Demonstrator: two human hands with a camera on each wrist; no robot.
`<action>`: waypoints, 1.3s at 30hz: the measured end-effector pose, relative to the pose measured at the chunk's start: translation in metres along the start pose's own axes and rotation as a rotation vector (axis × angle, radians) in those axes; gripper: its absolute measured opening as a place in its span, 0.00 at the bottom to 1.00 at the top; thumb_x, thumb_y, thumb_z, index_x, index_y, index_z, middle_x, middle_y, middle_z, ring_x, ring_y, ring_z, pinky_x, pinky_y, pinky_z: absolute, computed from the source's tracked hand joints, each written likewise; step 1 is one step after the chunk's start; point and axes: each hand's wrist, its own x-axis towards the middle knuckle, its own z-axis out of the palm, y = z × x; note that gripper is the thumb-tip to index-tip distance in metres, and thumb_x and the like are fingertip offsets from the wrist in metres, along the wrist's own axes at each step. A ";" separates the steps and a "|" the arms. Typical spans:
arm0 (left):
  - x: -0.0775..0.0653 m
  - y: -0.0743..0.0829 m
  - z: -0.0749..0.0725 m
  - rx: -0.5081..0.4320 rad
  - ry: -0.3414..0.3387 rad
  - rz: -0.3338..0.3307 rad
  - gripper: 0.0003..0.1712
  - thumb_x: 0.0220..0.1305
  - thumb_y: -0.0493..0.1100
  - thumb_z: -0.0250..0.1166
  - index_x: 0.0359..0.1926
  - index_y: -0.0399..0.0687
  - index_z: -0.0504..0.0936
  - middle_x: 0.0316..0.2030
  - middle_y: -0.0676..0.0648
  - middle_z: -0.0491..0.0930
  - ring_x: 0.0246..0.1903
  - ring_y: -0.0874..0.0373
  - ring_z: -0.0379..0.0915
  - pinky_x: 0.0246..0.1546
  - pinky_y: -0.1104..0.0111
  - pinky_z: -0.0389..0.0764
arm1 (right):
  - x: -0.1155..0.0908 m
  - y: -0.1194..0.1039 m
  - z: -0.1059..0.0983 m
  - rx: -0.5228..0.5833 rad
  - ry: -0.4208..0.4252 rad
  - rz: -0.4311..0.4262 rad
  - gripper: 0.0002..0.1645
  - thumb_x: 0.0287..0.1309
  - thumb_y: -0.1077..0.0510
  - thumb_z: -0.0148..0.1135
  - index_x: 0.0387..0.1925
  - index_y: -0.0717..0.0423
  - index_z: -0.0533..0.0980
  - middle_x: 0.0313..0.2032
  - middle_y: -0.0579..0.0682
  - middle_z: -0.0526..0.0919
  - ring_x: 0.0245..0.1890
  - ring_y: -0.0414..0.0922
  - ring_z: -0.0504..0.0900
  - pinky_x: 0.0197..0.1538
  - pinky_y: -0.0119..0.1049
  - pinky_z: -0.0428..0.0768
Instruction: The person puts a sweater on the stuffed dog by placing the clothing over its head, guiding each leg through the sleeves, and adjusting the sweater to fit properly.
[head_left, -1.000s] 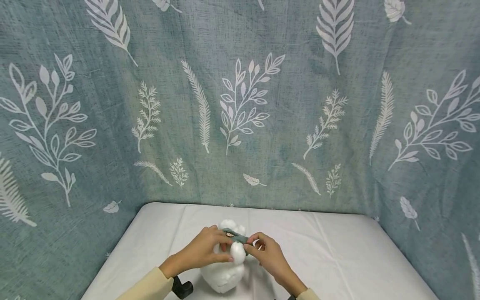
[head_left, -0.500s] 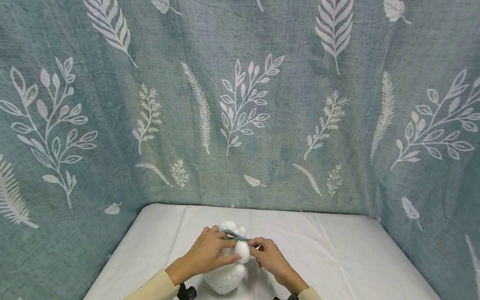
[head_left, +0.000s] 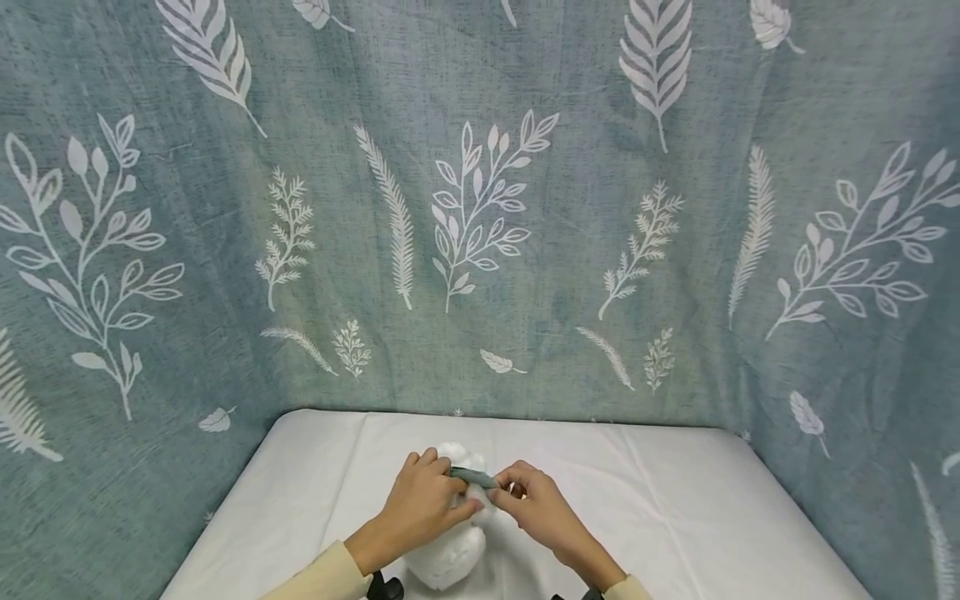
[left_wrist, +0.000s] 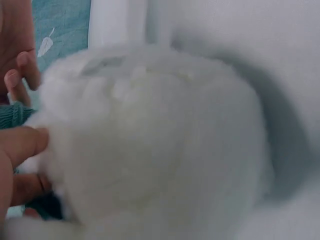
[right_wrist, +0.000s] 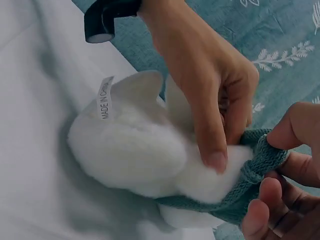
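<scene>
A white fluffy plush toy is between my hands, with a label sewn on its rounded end. Around part of it goes a green knitted garment, its rolled edge bunched. My left hand grips the toy, thumb on the white plush and fingers curled at the left end of the knit. The right hand pinches the knit's right end between thumb and fingers. From the left wrist, the toy's plush body fills the view and hides most of the garment.
A white cloth-covered table lies under the toy. Green curtains with white leaf prints rise behind it and along both sides. A black wrist camera mount sits on the left wrist.
The knit went from a narrow band with a visible gap to a broader, flatter strip between the hands. The left hand has shifted slightly, and less of the white part between the thumbs shows.
</scene>
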 end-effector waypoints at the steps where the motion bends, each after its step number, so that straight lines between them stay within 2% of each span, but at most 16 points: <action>1: 0.000 0.001 0.000 0.006 0.005 -0.008 0.20 0.60 0.68 0.70 0.24 0.62 0.88 0.22 0.58 0.73 0.25 0.61 0.56 0.30 0.67 0.57 | -0.001 -0.002 0.002 -0.024 0.001 -0.019 0.06 0.70 0.53 0.65 0.40 0.50 0.83 0.40 0.47 0.78 0.29 0.42 0.73 0.28 0.31 0.73; 5: 0.000 0.004 0.003 0.015 0.003 -0.057 0.18 0.60 0.65 0.72 0.22 0.61 0.87 0.21 0.59 0.70 0.25 0.61 0.58 0.29 0.68 0.59 | -0.004 -0.006 0.009 -0.131 0.003 -0.120 0.04 0.68 0.56 0.64 0.37 0.48 0.84 0.38 0.44 0.77 0.32 0.42 0.75 0.32 0.33 0.75; 10: 0.000 0.005 0.006 0.004 0.013 -0.105 0.14 0.56 0.59 0.76 0.23 0.59 0.87 0.23 0.58 0.70 0.26 0.60 0.62 0.30 0.67 0.63 | -0.006 -0.009 0.016 -0.206 -0.012 -0.228 0.04 0.66 0.58 0.65 0.36 0.53 0.85 0.36 0.44 0.77 0.29 0.40 0.74 0.31 0.32 0.77; 14: -0.001 0.004 0.007 -0.065 0.071 -0.152 0.19 0.48 0.56 0.82 0.23 0.55 0.79 0.25 0.58 0.67 0.27 0.62 0.58 0.30 0.68 0.63 | -0.007 -0.007 0.016 -0.200 -0.034 -0.216 0.07 0.67 0.55 0.67 0.40 0.54 0.85 0.38 0.44 0.78 0.29 0.39 0.74 0.31 0.32 0.76; 17: -0.001 0.001 0.006 -0.128 0.099 -0.165 0.27 0.43 0.54 0.86 0.33 0.54 0.76 0.29 0.56 0.63 0.29 0.62 0.56 0.32 0.69 0.64 | -0.008 -0.004 0.014 -0.179 -0.050 -0.187 0.08 0.68 0.53 0.67 0.43 0.51 0.86 0.39 0.44 0.78 0.29 0.40 0.74 0.31 0.32 0.76; 19: 0.000 -0.002 0.007 -0.161 0.094 -0.138 0.31 0.42 0.54 0.87 0.43 0.55 0.77 0.33 0.55 0.62 0.31 0.62 0.55 0.33 0.68 0.65 | -0.008 -0.001 0.013 -0.163 -0.063 -0.177 0.08 0.69 0.52 0.67 0.44 0.49 0.86 0.39 0.44 0.79 0.29 0.41 0.74 0.31 0.32 0.76; 21: 0.000 -0.004 0.007 -0.186 0.083 -0.095 0.32 0.42 0.52 0.87 0.47 0.58 0.80 0.36 0.54 0.63 0.33 0.61 0.55 0.35 0.68 0.65 | -0.008 0.001 0.012 -0.150 -0.068 -0.176 0.08 0.70 0.52 0.66 0.45 0.46 0.87 0.39 0.44 0.79 0.29 0.41 0.75 0.31 0.33 0.76; 24: 0.000 -0.007 0.008 -0.199 0.068 -0.029 0.26 0.43 0.51 0.87 0.43 0.63 0.84 0.38 0.53 0.65 0.35 0.60 0.55 0.36 0.67 0.65 | -0.007 0.004 0.011 -0.108 -0.053 -0.141 0.08 0.71 0.52 0.64 0.47 0.45 0.85 0.38 0.45 0.80 0.29 0.41 0.75 0.30 0.33 0.76; 27: -0.001 -0.009 0.007 -0.214 0.059 -0.001 0.22 0.43 0.50 0.87 0.36 0.62 0.84 0.38 0.53 0.67 0.36 0.60 0.56 0.37 0.67 0.65 | -0.005 0.009 0.009 -0.042 0.015 -0.051 0.08 0.72 0.53 0.63 0.48 0.47 0.82 0.37 0.47 0.81 0.26 0.41 0.74 0.27 0.33 0.76; 30: -0.002 -0.012 0.005 -0.265 0.014 -0.006 0.22 0.43 0.52 0.87 0.36 0.61 0.83 0.37 0.54 0.68 0.36 0.61 0.57 0.38 0.67 0.66 | -0.004 0.015 0.005 0.011 0.091 0.052 0.08 0.71 0.54 0.63 0.46 0.52 0.79 0.34 0.49 0.81 0.23 0.41 0.73 0.23 0.34 0.75; 33: -0.001 -0.015 0.000 -0.354 -0.081 -0.027 0.23 0.46 0.62 0.83 0.39 0.61 0.84 0.38 0.56 0.69 0.37 0.63 0.57 0.39 0.67 0.66 | -0.004 0.022 0.001 0.013 0.111 0.102 0.08 0.70 0.54 0.64 0.44 0.54 0.80 0.31 0.49 0.82 0.22 0.42 0.73 0.23 0.34 0.74; 37: 0.003 -0.018 -0.007 -0.477 -0.205 -0.054 0.25 0.57 0.72 0.69 0.41 0.60 0.86 0.38 0.57 0.73 0.36 0.64 0.60 0.40 0.67 0.67 | -0.002 0.033 -0.001 -0.008 0.077 0.083 0.12 0.71 0.50 0.65 0.44 0.53 0.85 0.29 0.52 0.83 0.22 0.42 0.73 0.22 0.34 0.74; 39: 0.006 -0.018 -0.009 -0.510 -0.230 -0.067 0.23 0.63 0.70 0.66 0.40 0.59 0.87 0.37 0.57 0.74 0.36 0.64 0.61 0.40 0.66 0.68 | 0.000 0.036 -0.001 -0.021 0.073 0.064 0.15 0.70 0.47 0.66 0.46 0.52 0.86 0.29 0.52 0.84 0.22 0.42 0.73 0.22 0.34 0.75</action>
